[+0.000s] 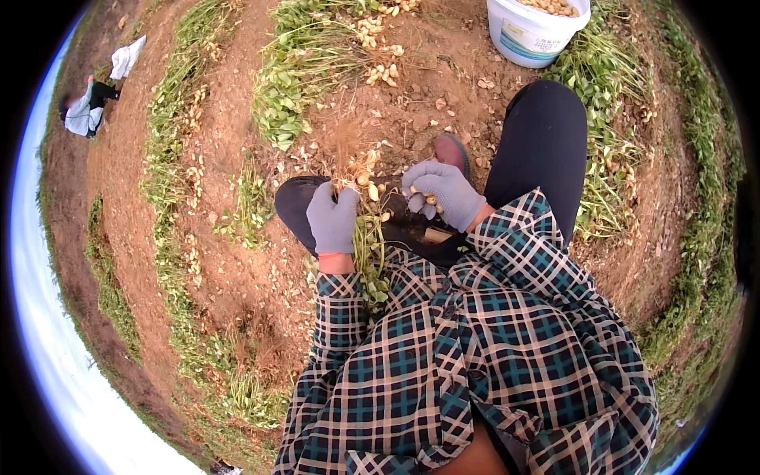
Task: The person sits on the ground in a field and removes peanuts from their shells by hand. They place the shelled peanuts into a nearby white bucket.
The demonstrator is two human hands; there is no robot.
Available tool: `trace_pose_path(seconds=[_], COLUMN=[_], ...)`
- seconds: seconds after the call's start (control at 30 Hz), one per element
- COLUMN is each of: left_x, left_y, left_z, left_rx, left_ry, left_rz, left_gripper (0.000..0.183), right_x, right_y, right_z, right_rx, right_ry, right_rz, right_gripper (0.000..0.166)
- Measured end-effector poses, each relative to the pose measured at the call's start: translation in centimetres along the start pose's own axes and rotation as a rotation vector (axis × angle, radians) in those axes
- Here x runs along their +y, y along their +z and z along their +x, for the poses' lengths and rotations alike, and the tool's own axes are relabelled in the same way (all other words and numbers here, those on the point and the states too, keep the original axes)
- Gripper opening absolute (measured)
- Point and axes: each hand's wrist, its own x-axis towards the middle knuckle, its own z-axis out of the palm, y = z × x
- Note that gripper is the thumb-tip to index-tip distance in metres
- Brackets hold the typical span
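My left hand (334,219), in a grey knitted glove, is closed around a pulled peanut plant (369,261) near its root end. Its leafy stems hang down toward my lap, and pale peanut pods (365,178) cluster at the roots beside my fingers. My right hand (442,193), gloved alike, is curled around several loose peanuts (432,200) a short way to the right of those pods. Some of the peanuts show between the fingers; how many lie in the palm is hidden.
A white plastic bucket (528,35) holding peanuts stands ahead on the right. Uprooted peanut plants (320,59) lie on the reddish soil in front, with further rows (169,178) to the left and right. Far left, a person (86,110) sits near a white sack (127,57).
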Motion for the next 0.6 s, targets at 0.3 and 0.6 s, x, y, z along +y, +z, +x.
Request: trace_pose_path(seconds=[0.3,0.6], left_x=[2.0,2.8], left_y=[1.0,1.1], left_z=[-2.1,-2.4], left_rx=[0.023,-0.103], left_ry=[0.222,0.167], left_rz=[0.147,0.022], left_gripper=[0.03,0.023], right_x=[0.0,-0.5], right_y=[2.4,1.9], right_z=[1.3,1.3], right_rx=[0.014,-0.047], right_ry=[-0.053,-0.021], right_rz=[-0.233,-0.456], right_gripper=[0.022,0.027])
